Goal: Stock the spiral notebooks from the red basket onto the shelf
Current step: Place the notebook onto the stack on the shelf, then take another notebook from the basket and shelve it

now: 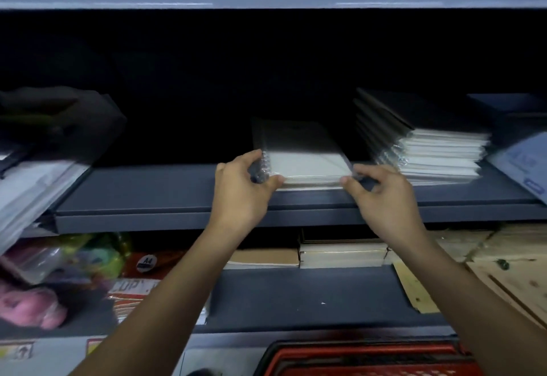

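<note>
A small stack of plastic-wrapped spiral notebooks (305, 156) with pale covers lies on the dark grey shelf (165, 192), near its front edge. My left hand (239, 189) grips the stack's left front corner at the spiral binding. My right hand (381, 195) pinches the right front corner with thumb and fingertips. The rim of the red basket (367, 359) shows at the bottom of the view, below my arms; what lies inside it is hidden.
A taller pile of wrapped notebooks (423, 144) sits just right of the stack. White folders (32, 195) lean off the shelf's left end. The lower shelf holds brown-covered pads (340, 252), paper reams (139, 284), colourful packets and wooden boards (515, 278).
</note>
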`<act>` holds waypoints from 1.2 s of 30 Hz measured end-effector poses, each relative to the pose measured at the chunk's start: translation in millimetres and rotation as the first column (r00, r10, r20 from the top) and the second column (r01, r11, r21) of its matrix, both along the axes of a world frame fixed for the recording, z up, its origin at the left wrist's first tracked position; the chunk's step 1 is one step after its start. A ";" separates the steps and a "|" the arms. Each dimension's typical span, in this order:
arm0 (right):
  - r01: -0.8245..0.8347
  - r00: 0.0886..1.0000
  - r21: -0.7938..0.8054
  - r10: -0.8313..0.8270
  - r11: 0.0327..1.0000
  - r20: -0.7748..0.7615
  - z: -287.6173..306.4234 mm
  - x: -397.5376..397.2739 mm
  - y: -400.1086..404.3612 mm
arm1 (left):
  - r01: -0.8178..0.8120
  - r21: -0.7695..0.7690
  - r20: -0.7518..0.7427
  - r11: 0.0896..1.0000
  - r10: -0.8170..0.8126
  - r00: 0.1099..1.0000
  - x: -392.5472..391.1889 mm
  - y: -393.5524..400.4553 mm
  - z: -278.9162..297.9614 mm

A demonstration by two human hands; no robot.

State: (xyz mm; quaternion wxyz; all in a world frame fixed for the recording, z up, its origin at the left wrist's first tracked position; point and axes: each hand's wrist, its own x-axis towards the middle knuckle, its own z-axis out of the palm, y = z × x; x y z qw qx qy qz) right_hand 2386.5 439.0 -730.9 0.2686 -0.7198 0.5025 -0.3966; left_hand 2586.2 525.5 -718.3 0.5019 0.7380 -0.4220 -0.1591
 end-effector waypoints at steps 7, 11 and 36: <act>-0.001 0.997 0.016 0.000 1.000 0.071 -2.7 -6.8 4.9 | -0.019 -0.049 0.069 0.999 0.022 0.997 -9.3 16.1 5.1; -0.031 0.994 0.017 0.029 0.999 0.107 -2.9 -23.4 26.8 | 0.003 -0.131 0.034 0.991 0.001 0.999 -23.1 31.7 7.2; 0.081 0.978 0.801 0.108 0.593 -0.179 -223.5 -222.6 170.7 | 0.641 0.397 -0.335 0.657 -0.546 0.768 -207.0 106.7 -197.8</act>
